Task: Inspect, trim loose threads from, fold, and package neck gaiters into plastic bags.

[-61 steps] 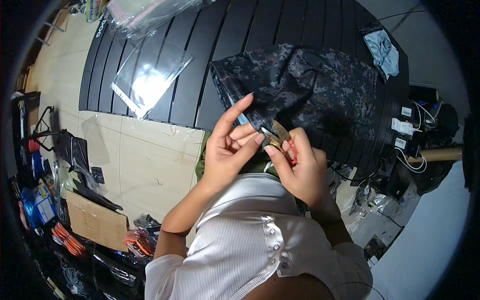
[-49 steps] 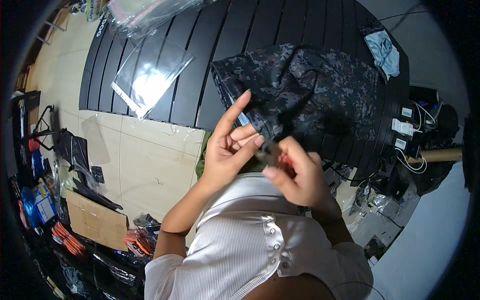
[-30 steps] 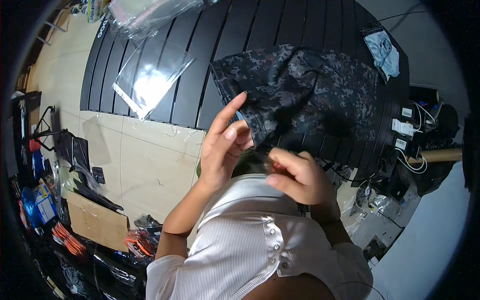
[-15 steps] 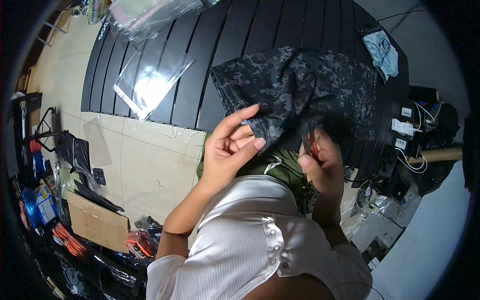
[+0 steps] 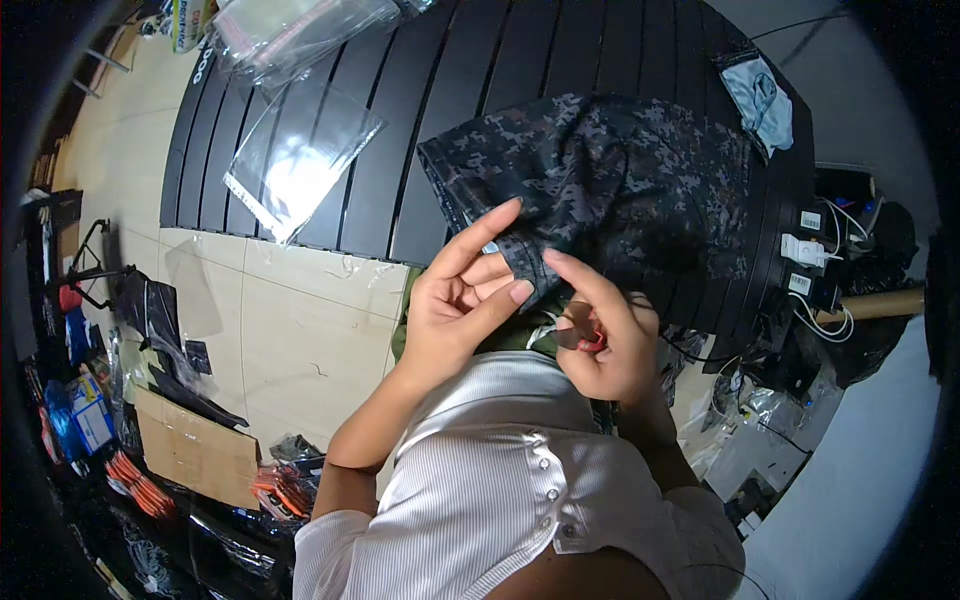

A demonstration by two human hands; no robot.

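Observation:
A dark digital-camouflage garment [image 5: 650, 180] lies spread and wrinkled over the near part of the black table. Its hemmed left corner is held by my left hand [image 5: 450, 310], thumb and curled fingers closing on the edge while the forefinger points out. My right hand [image 5: 618, 345] is just right of that corner, forefinger stretched toward the hem. Curled in its palm is a small tool with a red handle [image 5: 594, 342] and a dark part; fingers hide most of it, so its exact kind is unclear. Green cloth [image 5: 410, 340] covers my lap below.
On the slatted black table [image 5: 400, 130] lie a clear plastic bag [image 5: 295, 165], a stack of packaged sheets [image 5: 290, 35] and a light blue folded garment [image 5: 762, 105]. White power plugs and cables [image 5: 805, 250] sit by its right edge. Cardboard [image 5: 195, 445] rests on the floor at left.
My right hand has moved left and slightly toward me, from below the garment's middle to beside my left hand. Its forefinger is now extended toward the hem. My left hand stays put.

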